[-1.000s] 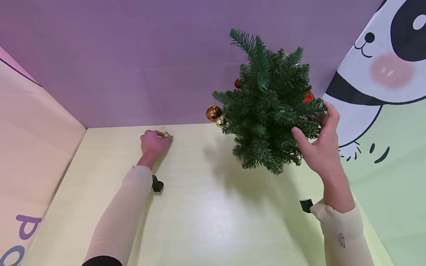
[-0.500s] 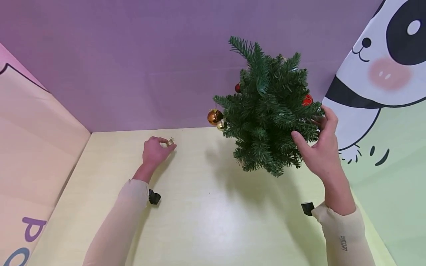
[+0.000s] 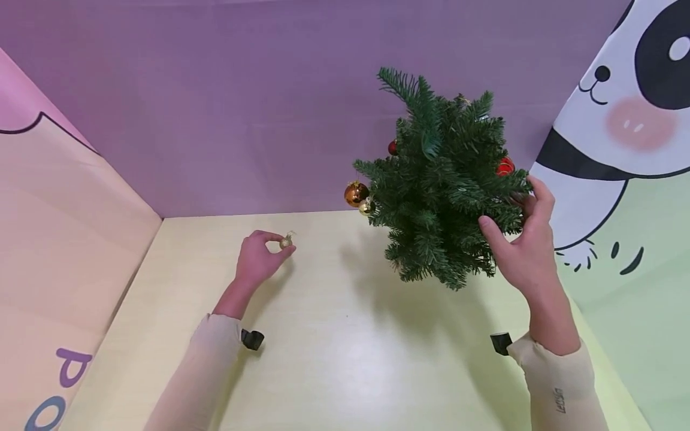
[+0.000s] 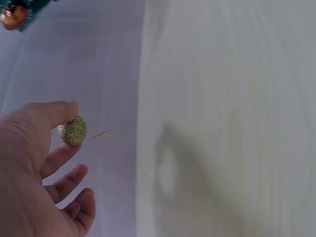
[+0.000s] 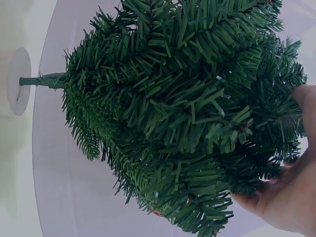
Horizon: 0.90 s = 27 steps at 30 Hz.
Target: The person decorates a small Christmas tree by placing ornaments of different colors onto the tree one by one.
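Observation:
A small gold glitter bauble [image 3: 286, 242] is pinched between the thumb and forefinger of my left hand [image 3: 257, 258], above the left part of the table. In the left wrist view a thin hanging loop sticks out from the bauble [image 4: 72, 130], while the other fingers curl loosely below. My right hand [image 3: 524, 254] grips the right side of a green artificial Christmas tree [image 3: 436, 203], thumb in front and fingers partly hidden behind the branches. The right wrist view shows the tree's bare stem [image 5: 44, 80] and round pale base [image 5: 19, 101].
On the tree's left hang a copper bauble [image 3: 356, 194], a small shiny gold bauble [image 3: 366, 207] and a dark red bauble [image 3: 392, 147]. A red bauble [image 3: 505, 166] shows at its right. Behind the pale table [image 3: 323, 347] rises a purple backdrop [image 3: 242, 120]; a panda-printed panel [image 3: 636, 143] stands right.
My left hand has drawn back from the table's far edge and slightly right, lifting the gold glitter bauble into clearer view. My right hand keeps its place on the tree.

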Tool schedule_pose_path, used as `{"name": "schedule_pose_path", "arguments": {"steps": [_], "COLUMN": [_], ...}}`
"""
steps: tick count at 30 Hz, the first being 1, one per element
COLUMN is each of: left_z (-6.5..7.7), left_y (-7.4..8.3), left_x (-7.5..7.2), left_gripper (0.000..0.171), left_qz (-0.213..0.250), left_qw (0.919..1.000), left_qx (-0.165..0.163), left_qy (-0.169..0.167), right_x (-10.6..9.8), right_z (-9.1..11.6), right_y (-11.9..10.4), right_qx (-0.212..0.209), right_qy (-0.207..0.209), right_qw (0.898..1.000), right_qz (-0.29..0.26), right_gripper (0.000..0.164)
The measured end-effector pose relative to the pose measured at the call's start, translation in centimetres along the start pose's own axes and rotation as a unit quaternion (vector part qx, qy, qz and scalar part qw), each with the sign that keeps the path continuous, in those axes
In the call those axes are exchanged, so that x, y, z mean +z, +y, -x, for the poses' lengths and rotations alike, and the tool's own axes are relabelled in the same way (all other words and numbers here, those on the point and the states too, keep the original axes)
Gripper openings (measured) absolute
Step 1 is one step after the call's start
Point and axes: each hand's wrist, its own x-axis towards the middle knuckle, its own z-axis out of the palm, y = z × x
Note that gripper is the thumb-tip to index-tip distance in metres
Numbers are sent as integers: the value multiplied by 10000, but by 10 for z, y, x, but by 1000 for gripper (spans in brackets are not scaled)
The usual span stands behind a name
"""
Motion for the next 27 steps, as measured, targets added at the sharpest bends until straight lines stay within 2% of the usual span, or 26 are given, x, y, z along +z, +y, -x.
{"name": "schedule_pose_path", "arguments": {"steps": [12,19,27], "left_z": [31,52,65], "left_y": [24,33,49], "left_x": [-7,-2,3], "left_gripper": [32,31,28], "left_qz": [469,701,972], "left_qw": [9983,9970,9950], "left_qx": [335,287,195], "left_qy": [132,187,122], "right_x": [2,4,6], "right_z": [2,5,4], "right_y": [-2,0,-1], "right_qx": [-8,-205,-267], "right_qy": [188,279,439], "right_qw": [9997,9988,9976], "right_qz": [-180,-341,-455], "right_gripper": [77,73,69]}}
